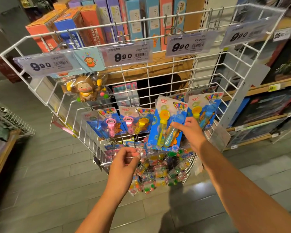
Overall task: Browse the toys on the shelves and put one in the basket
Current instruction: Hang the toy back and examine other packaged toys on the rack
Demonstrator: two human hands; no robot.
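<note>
My right hand (189, 132) grips a blue card pack of bubble wands (167, 125), one yellow and one blue, tilted in front of the white wire rack (40, 33). More bubble wand packs (106, 122) hang on the same row. Lower down, my left hand (124, 165) has its fingers curled, thumb and forefinger pinched at the tip of a wire peg hook (134, 145) in the bottom row. Below that hook hang several packs of small coloured toys (158, 175). A brown monkey toy (85, 89) in a clear bag hangs at the upper left. No shopping basket is in view.
Price tags reading 9.90 (124, 55) line the rack's top rail. Boxed toys (97, 22) stand on the wooden shelf behind, and dark boxes (262, 106) fill the shelves on the right. A low wooden display with a wire rack (8, 118) is at the left. Grey tiled floor lies below.
</note>
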